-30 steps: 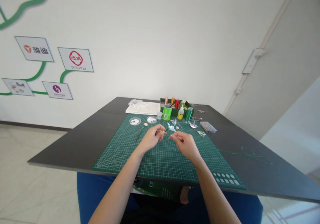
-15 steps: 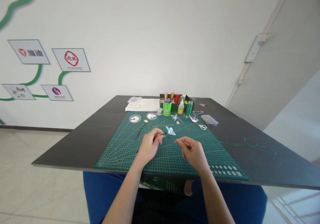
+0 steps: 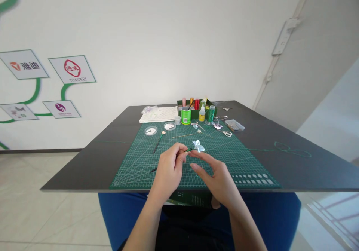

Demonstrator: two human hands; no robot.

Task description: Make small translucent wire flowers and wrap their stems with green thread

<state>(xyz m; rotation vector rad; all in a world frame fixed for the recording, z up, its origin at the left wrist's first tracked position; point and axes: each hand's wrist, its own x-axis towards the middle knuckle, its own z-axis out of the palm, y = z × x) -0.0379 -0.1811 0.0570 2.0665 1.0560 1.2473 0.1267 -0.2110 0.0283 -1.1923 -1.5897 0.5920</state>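
Pinched between the thumb and fingers of my left hand point(image 3: 169, 165) is the green-wrapped stem of a pale blue artificial flower point(image 3: 198, 146). The blossom points to the right, above the cutting mat point(image 3: 134, 168). My right hand point(image 3: 220, 177) is open, its thumb and index finger spread apart. Its index fingertip reaches the stem just below the blossom; whether it touches cannot be made out. Beyond the hands, a small flower with a green and dark stem point(image 3: 159, 141) lies on the mat. A thin stick point(image 3: 183, 135) lies farther back.
Round dishes with white pieces point(image 3: 151, 131) stand at the mat's back left. Behind are a green can point(image 3: 186, 115), a glue bottle point(image 3: 202, 114), a green thread spool point(image 3: 211, 114) and a box of spools point(image 3: 179, 104). Scissors point(image 3: 227, 133), a plastic case point(image 3: 235, 125) and loose green thread point(image 3: 288, 150) lie right.
My right hand has moved left to the stem, and its thumb and index finger have spread from a pinch. The flower sits slightly farther right. The camera view has shifted a little.
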